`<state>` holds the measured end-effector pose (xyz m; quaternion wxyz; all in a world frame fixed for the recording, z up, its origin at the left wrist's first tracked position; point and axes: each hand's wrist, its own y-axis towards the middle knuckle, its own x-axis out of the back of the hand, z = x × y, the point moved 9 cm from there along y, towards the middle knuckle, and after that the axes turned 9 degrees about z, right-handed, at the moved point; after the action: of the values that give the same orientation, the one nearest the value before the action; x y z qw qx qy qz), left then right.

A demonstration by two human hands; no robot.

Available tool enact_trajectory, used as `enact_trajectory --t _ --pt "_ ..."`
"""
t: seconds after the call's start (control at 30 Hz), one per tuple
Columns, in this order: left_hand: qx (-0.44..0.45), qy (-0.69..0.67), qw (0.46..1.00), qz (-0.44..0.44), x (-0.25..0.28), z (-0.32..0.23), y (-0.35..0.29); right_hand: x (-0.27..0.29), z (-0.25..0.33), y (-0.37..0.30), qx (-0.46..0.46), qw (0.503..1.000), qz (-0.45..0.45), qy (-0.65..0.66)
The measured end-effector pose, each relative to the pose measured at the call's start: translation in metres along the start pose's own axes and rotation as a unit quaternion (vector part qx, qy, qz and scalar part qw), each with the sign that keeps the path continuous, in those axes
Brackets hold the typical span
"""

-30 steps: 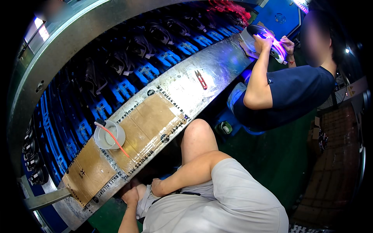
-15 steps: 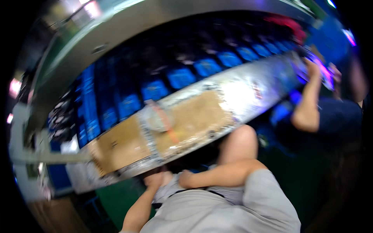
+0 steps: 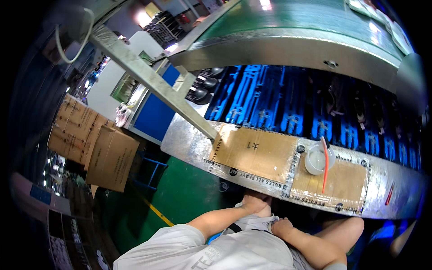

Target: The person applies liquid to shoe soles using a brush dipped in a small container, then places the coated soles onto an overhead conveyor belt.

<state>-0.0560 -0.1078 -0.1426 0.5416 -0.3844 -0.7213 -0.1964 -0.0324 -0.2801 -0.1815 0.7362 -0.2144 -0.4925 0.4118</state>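
Note:
My left hand rests on my bare leg, just under the edge of a metal ledge; its fingers lie along the leg and are partly in shadow. Lying in my lap by the hem of my light shorts, my right hand has its fingers curled in, and nothing shows in them. On the ledge before me, a translucent plastic cup stands on taped cardboard. A thin red-orange handle with a dark end leans across the cup. Neither hand touches the cup.
Behind the ledge runs a row of blue holders with dark items, beneath a green conveyor belt. A slanted metal post meets the ledge. Cardboard boxes stand at left. A small red tool lies at right.
My view has swung to the left and become sharper, bringing in the boxes and post. The co-worker at the right is mostly out of view. My hands stay at my lap.

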Motion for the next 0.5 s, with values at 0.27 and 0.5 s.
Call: enact_trajectory --t 0.27,0.5 --pt "0.006 -0.002 1.000 0.029 -0.020 0.009 -0.002 -0.001 0.000 -0.001 0.011 1.000 0.009 -0.026" --pt "0.057 0.038 0.989 0.134 -0.059 0.032 -0.001 -0.002 -0.003 0.004 0.001 1.000 0.016 -0.024"
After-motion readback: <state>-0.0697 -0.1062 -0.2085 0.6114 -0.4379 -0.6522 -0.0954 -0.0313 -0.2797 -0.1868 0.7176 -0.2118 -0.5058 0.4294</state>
